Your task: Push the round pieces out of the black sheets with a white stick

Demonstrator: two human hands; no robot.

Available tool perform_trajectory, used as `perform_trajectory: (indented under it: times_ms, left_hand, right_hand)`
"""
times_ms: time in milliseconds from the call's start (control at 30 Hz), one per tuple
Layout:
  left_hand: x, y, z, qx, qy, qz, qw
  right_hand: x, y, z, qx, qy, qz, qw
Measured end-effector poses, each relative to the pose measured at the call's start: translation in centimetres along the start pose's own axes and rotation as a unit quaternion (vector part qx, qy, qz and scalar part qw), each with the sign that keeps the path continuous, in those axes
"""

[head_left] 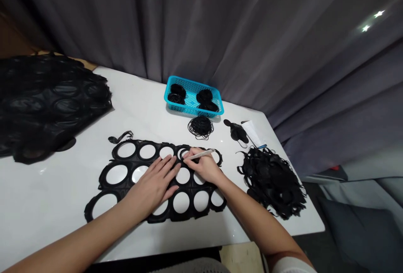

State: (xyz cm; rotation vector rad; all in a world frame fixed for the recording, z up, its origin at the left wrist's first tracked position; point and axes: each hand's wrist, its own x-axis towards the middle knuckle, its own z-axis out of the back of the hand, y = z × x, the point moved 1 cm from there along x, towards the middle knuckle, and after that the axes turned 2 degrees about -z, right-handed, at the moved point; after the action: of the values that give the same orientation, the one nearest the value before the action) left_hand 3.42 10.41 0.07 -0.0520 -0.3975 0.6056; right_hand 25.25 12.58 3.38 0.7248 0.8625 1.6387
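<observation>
A black rubber sheet (138, 162) full of round cut-out holes lies flat on the white table (47, 197). My left hand (155, 183) rests on it palm down, fingers stretched out and pressing the sheet. My right hand (203, 166) is closed round a thin white pen-like tool (201, 154), whose tip points at a ring near the sheet's far edge.
A blue basket (192, 95) with black ring bundles stands at the back. A loose bunch of thin black rings (200, 126) lies before it. A heap of black scraps (272, 180) sits right, a stack of black sheets (47, 101) left. Grey curtain behind.
</observation>
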Motion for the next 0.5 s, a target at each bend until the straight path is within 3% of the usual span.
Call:
perform_trajectory:
  times_ms: [133,267,333,433,500]
  left_hand:
    - [-0.1,-0.1,0.0,0.005,0.007,0.003,1.0]
    - [-0.2,0.1,0.0,-0.007,0.003,-0.002,1.0]
    - [-0.1,0.2,0.1,-0.011,0.002,-0.004,1.0]
    - [0.0,0.3,0.2,-0.026,0.004,-0.003,1.0]
    - [0.0,0.5,0.4,-0.037,0.008,0.0,0.999]
  right_hand:
    - [-1.0,0.2,-0.9,-0.098,0.006,0.078,0.992]
    - [-1.0,-0.2,-1.0,-0.25,0.016,0.17,0.953]
    - [0.1,-1.0,0.6,-0.296,-0.039,0.139,0.944]
    - [2.2,-2.7,4.7,-0.326,-0.193,0.011,0.925]
    - [2.9,-3.3,7.0,-0.315,-0.25,-0.032,0.915]
